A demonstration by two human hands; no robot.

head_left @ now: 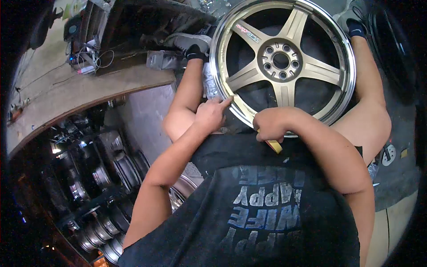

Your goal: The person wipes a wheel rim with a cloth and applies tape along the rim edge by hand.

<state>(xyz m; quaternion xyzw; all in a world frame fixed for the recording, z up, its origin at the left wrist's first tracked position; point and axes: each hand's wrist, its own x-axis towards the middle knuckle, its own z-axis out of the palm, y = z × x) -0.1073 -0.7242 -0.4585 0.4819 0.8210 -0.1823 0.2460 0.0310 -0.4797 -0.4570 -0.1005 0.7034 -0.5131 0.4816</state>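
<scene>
Watching through the head camera, I judge the taping partway along: pale tape (243,109) follows the near-left edge of the 5-spoke wheel (284,93), while the right edge shows bare metal and looks left to do. The wheel lies between the 2 legs, its near edge by the dark shirt (267,178). My left hand (211,115) is partly open, index finger extended onto the tape; my right hand (272,123) is closed around the yellow tape roll (276,147), hiding part of the rim. Other rims (101,176) sit beyond the left arm.
</scene>
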